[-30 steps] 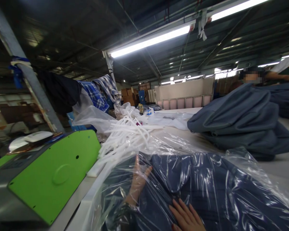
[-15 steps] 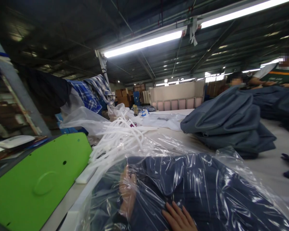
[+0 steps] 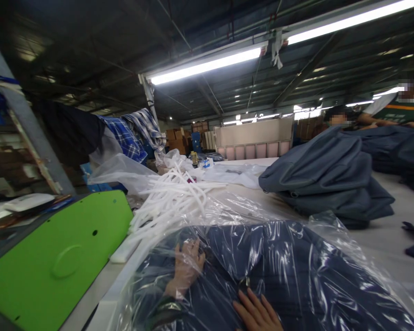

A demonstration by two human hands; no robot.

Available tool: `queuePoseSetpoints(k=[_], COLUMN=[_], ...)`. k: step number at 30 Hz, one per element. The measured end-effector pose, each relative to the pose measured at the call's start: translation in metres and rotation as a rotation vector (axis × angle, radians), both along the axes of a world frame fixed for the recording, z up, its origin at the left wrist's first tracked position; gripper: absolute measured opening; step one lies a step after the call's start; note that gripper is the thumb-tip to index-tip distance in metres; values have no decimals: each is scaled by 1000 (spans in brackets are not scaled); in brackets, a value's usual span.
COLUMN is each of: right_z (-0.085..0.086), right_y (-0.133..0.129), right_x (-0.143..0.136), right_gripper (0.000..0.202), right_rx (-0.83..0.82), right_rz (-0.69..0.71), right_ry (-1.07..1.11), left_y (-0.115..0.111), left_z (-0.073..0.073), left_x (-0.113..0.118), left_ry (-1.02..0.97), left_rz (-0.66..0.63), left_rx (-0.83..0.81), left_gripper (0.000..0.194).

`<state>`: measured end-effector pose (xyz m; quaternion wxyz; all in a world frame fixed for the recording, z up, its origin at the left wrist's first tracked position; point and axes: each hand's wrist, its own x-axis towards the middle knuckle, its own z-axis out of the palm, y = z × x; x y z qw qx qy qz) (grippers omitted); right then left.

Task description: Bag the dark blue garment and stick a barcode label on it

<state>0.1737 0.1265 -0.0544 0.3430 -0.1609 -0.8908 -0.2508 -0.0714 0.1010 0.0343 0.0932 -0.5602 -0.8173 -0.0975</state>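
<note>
A dark blue garment (image 3: 221, 294) lies before me inside a clear plastic bag (image 3: 286, 243) that shines under the lights. My left hand (image 3: 188, 262) is inside the bag, seen through the film, with its fingers spread over the garment's upper left part. On the outside of the bag, near the bottom of the view, my right hand (image 3: 257, 310) rests flat with fingers stretched out. A small dark round shape (image 3: 243, 283) on the garment shows just above its fingertips; I cannot make out what it is.
White plastic strips (image 3: 172, 193) lie in a tangled pile beyond the bag. A green machine panel (image 3: 62, 257) stands at left. Heaped blue-grey garments (image 3: 327, 174) sit at right on the pale table (image 3: 382, 243). Two people are at the far right, one in a green vest (image 3: 405, 110).
Inside the bag, my left hand has turned from edge-on to back-up, its fingers spreading out and shifting slightly right. My right hand stays almost where it was.
</note>
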Motion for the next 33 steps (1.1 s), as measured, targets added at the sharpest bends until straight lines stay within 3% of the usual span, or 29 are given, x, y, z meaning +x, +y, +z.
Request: queuePoseSetpoints(k=[3, 6, 12, 18, 25, 30, 33], right_z=[1, 5, 6, 25, 46, 53, 55], right_y=[0, -2, -2, -12, -24, -34, -38], right_x=[0, 0, 0, 1, 0, 0, -1], right_gripper=[45, 43, 45, 41, 36, 35, 37], right_rx=[-21, 59, -3, 45, 6, -34, -118], right_rz=[-1, -20, -2, -36, -40, -80, -67], right_ry=[-2, -17, 20, 0, 66, -15, 7], left_y=[-12, -19, -13, -6, -5, -26, -55], left_z=[-1, 1, 4, 6, 12, 5, -6], left_x=[9, 21, 41, 46, 43, 40, 27], left_ry=[-2, -40, -66, 64, 93, 77, 71], left_rz=[-5, 9, 92, 157, 159, 79, 20], left_rx=[-18, -49, -108, -50, -37, -78, -26], left_gripper=[49, 56, 76, 57, 55, 70, 63])
